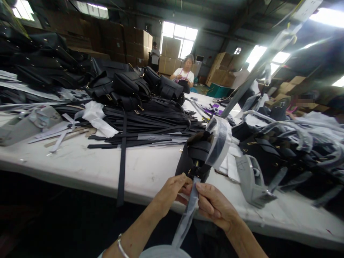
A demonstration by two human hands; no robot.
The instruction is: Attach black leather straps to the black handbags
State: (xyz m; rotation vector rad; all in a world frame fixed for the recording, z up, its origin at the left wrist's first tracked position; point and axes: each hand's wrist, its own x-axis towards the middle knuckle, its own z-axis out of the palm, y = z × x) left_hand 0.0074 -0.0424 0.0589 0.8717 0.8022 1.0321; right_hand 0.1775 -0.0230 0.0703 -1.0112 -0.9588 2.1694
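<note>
Both hands were gripping the film-covered strap: the left hand closed at its upper end, fingertips partly hidden, and the right hand pinching its edge between thumb and fingers. The film-covered strap hung off the near edge of the surface, directly below the black bag. Clear film covered its visible length, and the arched handle also wore film, so covering there looked well advanced; whether the strap's film was secured could not be told. Its long axis ran from the bag's metal fittings down toward the person, slanting left, the free end beside a pale rounded object. The handle rose to the right. Beyond lay loose black straps, mostly bare; at right stood a tape dispenser and bags with wrapped handles.
</note>
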